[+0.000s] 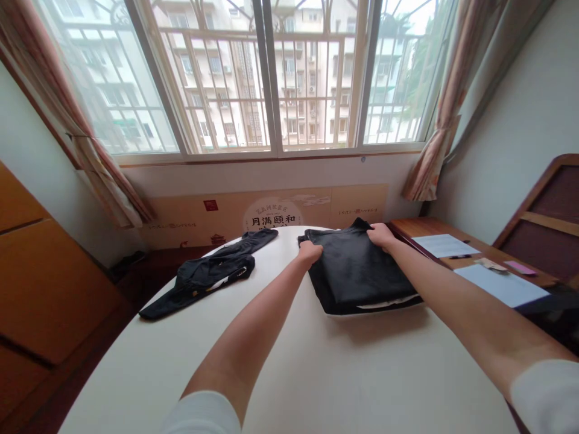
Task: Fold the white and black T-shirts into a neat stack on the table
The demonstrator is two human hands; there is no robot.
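Two lots of clothing are recorded in the head view, both set out on a white table (280, 374). Lot one: black garment (357, 274), folded to a compact rectangle, laid over further dark and white layers (384, 305), right of centre on the table's far half. Its far left corner is gripped by the left hand (311, 253), fingers curled closed; its far right corner is gripped by the right hand (380, 235), likewise closed. Whether lower layers are also caught cannot be told. Lot two: dark garment (212, 271) with white detail, spread loosely at left, touched by neither hand. Condition, as judged: lot one is folded but not yet released; no neat folding is shown in lot two.
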